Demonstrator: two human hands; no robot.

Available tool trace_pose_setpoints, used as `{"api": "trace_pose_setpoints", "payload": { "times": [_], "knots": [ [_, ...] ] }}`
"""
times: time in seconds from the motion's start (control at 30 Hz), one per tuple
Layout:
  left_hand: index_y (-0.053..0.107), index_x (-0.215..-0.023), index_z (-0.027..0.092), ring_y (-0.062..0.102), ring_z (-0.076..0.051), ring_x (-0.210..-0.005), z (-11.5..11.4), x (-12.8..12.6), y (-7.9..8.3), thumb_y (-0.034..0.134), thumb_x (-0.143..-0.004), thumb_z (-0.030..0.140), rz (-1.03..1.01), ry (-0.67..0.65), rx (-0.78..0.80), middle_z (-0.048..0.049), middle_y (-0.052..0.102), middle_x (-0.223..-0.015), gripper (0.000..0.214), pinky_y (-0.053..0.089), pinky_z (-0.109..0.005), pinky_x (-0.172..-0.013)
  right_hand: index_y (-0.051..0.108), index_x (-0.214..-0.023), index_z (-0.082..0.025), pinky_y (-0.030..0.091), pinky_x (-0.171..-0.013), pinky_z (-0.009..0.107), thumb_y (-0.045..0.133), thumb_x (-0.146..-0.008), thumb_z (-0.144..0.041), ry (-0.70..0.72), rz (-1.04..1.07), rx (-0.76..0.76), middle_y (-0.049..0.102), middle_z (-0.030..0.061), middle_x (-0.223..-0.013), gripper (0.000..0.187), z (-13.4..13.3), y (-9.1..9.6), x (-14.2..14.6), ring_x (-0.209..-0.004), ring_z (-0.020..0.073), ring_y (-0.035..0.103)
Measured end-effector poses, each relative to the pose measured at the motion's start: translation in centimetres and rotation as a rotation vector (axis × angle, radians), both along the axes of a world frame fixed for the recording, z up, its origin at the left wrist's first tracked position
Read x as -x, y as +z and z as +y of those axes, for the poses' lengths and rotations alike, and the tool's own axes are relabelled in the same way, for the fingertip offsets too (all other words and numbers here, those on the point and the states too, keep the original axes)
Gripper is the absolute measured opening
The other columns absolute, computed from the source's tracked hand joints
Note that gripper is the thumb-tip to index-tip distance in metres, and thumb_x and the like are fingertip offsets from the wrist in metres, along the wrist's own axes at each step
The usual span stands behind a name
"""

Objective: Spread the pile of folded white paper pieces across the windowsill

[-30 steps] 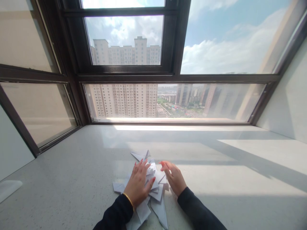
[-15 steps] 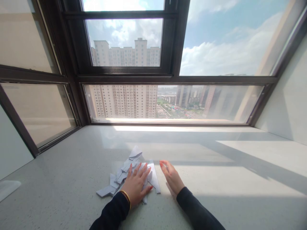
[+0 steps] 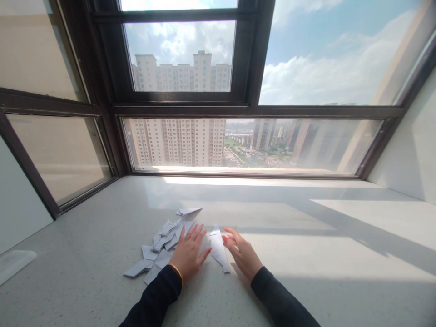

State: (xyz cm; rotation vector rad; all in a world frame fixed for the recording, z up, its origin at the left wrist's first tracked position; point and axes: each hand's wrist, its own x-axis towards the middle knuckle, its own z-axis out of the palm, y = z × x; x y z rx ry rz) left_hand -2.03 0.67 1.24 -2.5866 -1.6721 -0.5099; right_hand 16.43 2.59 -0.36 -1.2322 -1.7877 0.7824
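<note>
Two hands work a heap of folded white paper pieces on a pale speckled tabletop [image 3: 306, 254] by a big window [image 3: 252, 141].

Risks, as I judge them:
- The single folded paper piece [image 3: 218, 249] lies between the hands, apart from the pile of folded paper pieces [image 3: 163, 245]. It's thin, light & pointed, so a sideways brush from either hand could skid it off or flip it.
- The left hand [image 3: 189, 254] lies flat, grip released, palm down, w/ fingers spread at the right edge of the pile. Uneven pressure could crush creases or fan the pieces further left.
- Pieces overlap loosely; lifting one could drag its neighbours along.
- The surface looks smooth, so paper prob. slides easily. Pinching a flat piece off it may take a nail under an edge.

Right hand [image 3: 242, 254]: grip released, fingers slightly curled, fingertips just beside the single piece's right edge. Can't tell if they touch it.

Look of the paper: white, sharply creased triangular & wedge shapes. The pile sprawls from near-left toward far-centre, w/ one pointed flap sticking up at its far end. The single piece is a narrow wedge, tip pointing near-right, lying flat.
</note>
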Motion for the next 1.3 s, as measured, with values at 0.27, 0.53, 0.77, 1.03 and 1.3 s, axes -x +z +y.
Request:
{"api": "trace_pose_setpoints", "payload": {
  "times": [0.27, 0.53, 0.77, 1.03, 1.3],
  "knots": [
    [0.030, -0.126, 0.023, 0.025, -0.023, -0.123, -1.2, -1.5, 0.0, 0.029, -0.081, 0.049, -0.014, -0.119, 0.102, -0.0027, 0.042, -0.127, 0.052, 0.009, -0.054, -0.100, 0.049, -0.109, -0.017, 0.044, -0.080, 0.034, 0.036, -0.081, -0.044, 0.141, 0.048, -0.040, 0.062, 0.0089, -0.095, 0.041, -0.4, 0.1, 0.4, -0.088, 0.0196, 0.057],
    [0.030, -0.126, 0.026, 0.021, -0.024, -0.124, -0.6, 0.3, 0.3, 0.033, -0.080, 0.026, 0.076, 0.020, 0.089, -0.0002, 0.042, -0.128, 0.046, -0.005, -0.059, -0.097, 0.052, -0.102, -0.018, 0.043, -0.078, 0.033, 0.038, -0.080, -0.043, 0.044, 0.000, 0.007, 0.061, 0.0082, -0.090, 0.036, 0.3, -0.4, -0.2, -0.086, 0.0196, 0.057],
    [0.039, -0.121, 0.024, 0.023, -0.023, -0.123, -0.2, 0.6, 0.7, 0.031, -0.082, 0.031, 0.082, 0.066, 0.038, -0.0021, 0.039, -0.130, 0.041, 0.006, -0.055, -0.099, 0.053, -0.101, -0.018, 0.042, -0.080, 0.032, 0.039, -0.080, -0.039, 0.054, -0.041, -0.017, 0.061, 0.0083, -0.093, 0.033, 0.0, 0.0, 0.0, -0.091, 0.0198, 0.055],
    [0.037, -0.122, 0.027, 0.027, -0.023, -0.122, -2.1, -2.3, 0.3, 0.024, -0.084, 0.044, 0.079, -0.093, 0.044, -0.0008, 0.040, -0.129, 0.044, 0.007, -0.054, -0.100, 0.052, -0.099, -0.017, 0.042, -0.082, 0.034, 0.038, -0.081, -0.035, 0.040, -0.015, -0.012, 0.060, 0.0102, -0.094, 0.030, 0.5, -0.6, 0.0, -0.091, 0.0192, 0.055],
    [0.040, -0.121, 0.022, 0.021, -0.020, -0.124, -0.7, -0.3, -0.2, 0.033, -0.072, 0.009, 0.178, 0.100, 0.002, -0.0017, 0.038, -0.131, 0.052, 0.005, -0.049, -0.102, 0.054, -0.098, -0.018, 0.044, -0.079, 0.033, 0.039, -0.080, -0.035, 0.023, -0.025, -0.021, 0.060, 0.0091, -0.093, 0.028, 0.5, -0.9, 0.0, -0.090, 0.0194, 0.056]
  ]
}}
